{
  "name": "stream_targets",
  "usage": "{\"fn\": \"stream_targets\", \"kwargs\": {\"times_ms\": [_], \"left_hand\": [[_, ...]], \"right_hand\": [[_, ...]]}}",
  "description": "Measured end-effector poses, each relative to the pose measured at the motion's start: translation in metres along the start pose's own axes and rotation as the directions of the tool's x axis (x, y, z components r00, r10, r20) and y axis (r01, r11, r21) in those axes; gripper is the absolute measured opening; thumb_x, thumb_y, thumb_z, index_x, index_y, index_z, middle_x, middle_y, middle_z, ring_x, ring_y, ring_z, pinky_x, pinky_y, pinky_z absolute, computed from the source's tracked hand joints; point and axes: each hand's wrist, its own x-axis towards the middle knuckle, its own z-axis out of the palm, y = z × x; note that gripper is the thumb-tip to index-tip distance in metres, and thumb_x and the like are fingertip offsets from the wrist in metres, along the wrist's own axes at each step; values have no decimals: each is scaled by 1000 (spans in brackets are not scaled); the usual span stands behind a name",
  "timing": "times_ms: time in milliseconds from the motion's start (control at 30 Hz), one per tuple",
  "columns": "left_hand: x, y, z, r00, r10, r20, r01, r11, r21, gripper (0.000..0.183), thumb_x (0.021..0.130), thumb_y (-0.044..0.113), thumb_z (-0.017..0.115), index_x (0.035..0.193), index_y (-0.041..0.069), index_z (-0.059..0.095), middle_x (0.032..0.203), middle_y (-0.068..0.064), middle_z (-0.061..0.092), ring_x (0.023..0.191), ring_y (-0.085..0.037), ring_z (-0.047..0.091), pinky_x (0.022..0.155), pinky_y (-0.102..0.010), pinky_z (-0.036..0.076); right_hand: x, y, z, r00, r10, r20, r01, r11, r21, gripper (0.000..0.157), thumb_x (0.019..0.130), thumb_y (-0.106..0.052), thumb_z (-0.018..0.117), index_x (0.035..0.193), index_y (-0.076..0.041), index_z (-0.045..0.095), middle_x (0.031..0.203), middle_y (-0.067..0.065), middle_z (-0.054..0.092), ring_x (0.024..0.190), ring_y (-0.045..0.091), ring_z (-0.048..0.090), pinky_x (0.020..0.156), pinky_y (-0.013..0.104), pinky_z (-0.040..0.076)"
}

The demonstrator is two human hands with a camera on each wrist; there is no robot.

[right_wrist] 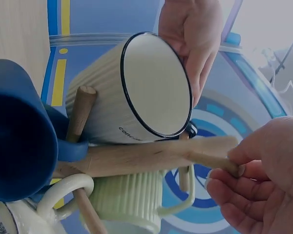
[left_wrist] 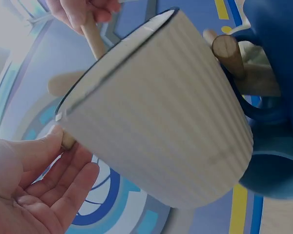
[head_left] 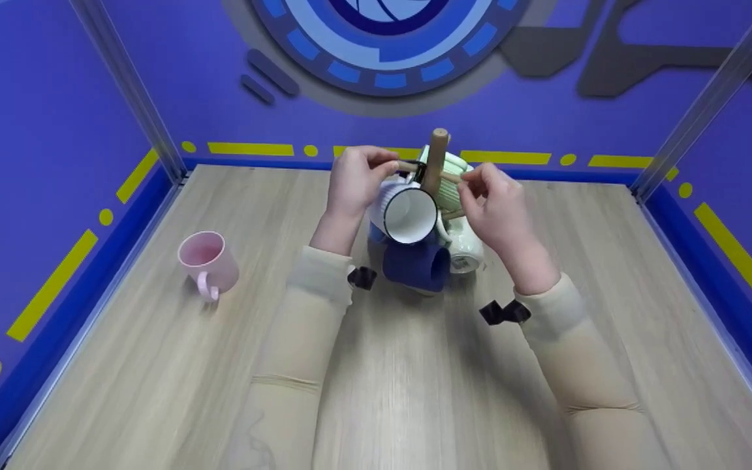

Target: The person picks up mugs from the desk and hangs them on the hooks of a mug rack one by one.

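Observation:
A wooden mug tree [head_left: 438, 153] stands at the back middle of the table, hung with several mugs. My left hand [head_left: 353, 186] pinches the tip of its left upper peg [left_wrist: 68, 140] between thumb and fingers. On that side hangs a white ribbed mug [head_left: 410, 215] with a black rim, its mouth facing me. My right hand [head_left: 501, 203] pinches the end of the right upper peg [right_wrist: 217, 162]. Behind the post is a pale green ribbed mug [right_wrist: 129, 195]. Lower down hang a dark blue mug [head_left: 408, 266] and a cream glossy mug [head_left: 466, 245].
A pink mug [head_left: 214, 264] stands upright on the wooden table [head_left: 154, 365], well left of the mug tree. Partly hidden low on the tree is another blue mug [left_wrist: 276, 170]. Blue-purple panels [head_left: 43, 130] wall in the table at the back and sides.

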Motion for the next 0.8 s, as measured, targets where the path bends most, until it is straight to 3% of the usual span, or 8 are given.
{"fn": "stream_targets", "kwargs": {"times_ms": [167,433,800], "left_hand": [[11,-1,1,1000,-27,13,27,1000,12,19,95,14,75,112,8,80,114,-7,79,106,-19,74,92,-28,58],[23,0,5,999,-40,5,40,999,5,20,96,13,74,114,9,80,117,-7,78,105,-18,76,91,-26,59],[40,-3,14,1000,-11,-12,12,998,55,21,97,14,72,116,11,79,119,-5,78,112,-17,73,97,-27,56]], "right_hand": [[-5,-9,2,998,-57,25,58,997,-55,10,93,2,69,101,5,63,92,21,70,79,31,71,72,42,60],[-8,-14,14,990,-136,-29,135,990,-37,8,92,3,70,98,3,64,89,19,71,77,27,71,69,39,60],[-4,-26,28,990,-124,-63,124,992,-12,13,88,-1,78,95,2,67,85,16,72,73,25,69,66,39,58]]}}
